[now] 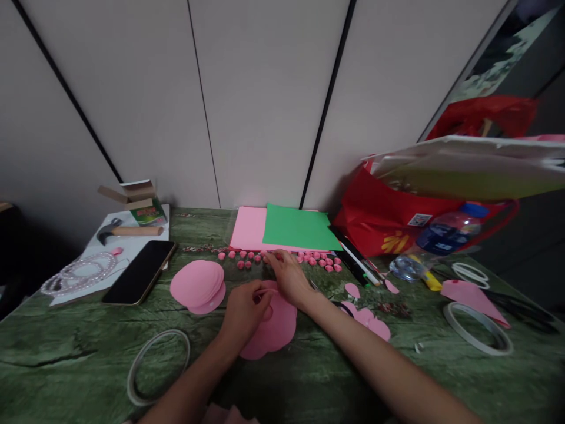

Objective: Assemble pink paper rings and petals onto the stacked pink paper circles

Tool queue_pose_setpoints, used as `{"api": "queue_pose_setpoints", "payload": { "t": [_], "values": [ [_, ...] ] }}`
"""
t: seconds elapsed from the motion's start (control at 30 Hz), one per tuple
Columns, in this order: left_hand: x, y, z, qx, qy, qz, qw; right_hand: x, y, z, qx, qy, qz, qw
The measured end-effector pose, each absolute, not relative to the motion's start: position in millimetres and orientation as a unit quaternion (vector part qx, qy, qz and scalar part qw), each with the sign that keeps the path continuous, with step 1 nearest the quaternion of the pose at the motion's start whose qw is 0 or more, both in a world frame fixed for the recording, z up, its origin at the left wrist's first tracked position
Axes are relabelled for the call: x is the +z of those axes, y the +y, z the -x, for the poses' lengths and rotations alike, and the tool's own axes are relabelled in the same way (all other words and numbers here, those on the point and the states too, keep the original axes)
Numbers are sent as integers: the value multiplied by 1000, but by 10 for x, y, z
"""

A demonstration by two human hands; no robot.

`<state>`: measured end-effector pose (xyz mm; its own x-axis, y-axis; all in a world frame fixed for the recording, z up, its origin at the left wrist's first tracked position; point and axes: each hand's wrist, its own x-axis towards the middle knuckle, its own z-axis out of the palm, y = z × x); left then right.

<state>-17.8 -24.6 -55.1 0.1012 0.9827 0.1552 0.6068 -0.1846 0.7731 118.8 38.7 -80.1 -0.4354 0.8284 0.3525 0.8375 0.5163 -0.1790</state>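
My left hand (pixel 246 306) is closed in a pinch above a large pink paper flower shape (pixel 280 333) with rounded lobes. A thin pink paper edge shows at its fingertips, but what they grip is mostly hidden. A small round pink piece (pixel 267 314) sits just under those fingers. Further forward, my right hand (pixel 289 277) reaches over the flower shape to a row of small rolled pink paper rosettes (pixel 312 260). Its fingers are bent down together among the rosettes, and whatever is between them is hidden. Left of my hands lies a stack of pink paper circles (pixel 197 284).
A tape roll (pixel 132 377) lies front left, another tape roll (pixel 479 330) right. A phone (pixel 140 274), hammer (pixel 128 231) and bead strings (pixel 82 274) are left. Green paper (pixel 300 227) lies by the wall. A red bag (pixel 362 212) and plastic bottle (pixel 450 232) stand right.
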Motion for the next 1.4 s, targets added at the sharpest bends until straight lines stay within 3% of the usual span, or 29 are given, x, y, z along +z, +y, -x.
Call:
{"api": "queue_pose_setpoints", "payload": {
  "t": [0.3, 0.53, 0.67, 0.83, 1.07, 1.23, 1.4],
  "values": [
    [-578, -250, 183, 337, 582, -688, 273, -783, 602, -1133, 10, -852, 488, 189],
    [-540, -240, 174, 365, 583, -666, 291, -661, 537, -1156, 52, -836, 486, 251],
    [-465, -228, 167, 443, 548, -597, 384, -324, 329, -1205, 193, -733, 553, 345],
    [-353, -268, 148, 484, 502, -555, 454, 8, -36, -1344, 359, -669, 516, 397],
    [-223, -374, 78, 467, 461, -532, 535, -141, -298, -1419, 607, -477, 429, 469],
    [-222, -372, 66, 479, 467, -520, 530, -284, -271, -1409, 675, -436, 355, 478],
    [-229, -369, 47, 470, 486, -534, 508, -333, -283, -1408, 636, -468, 362, 496]
  ]
}}
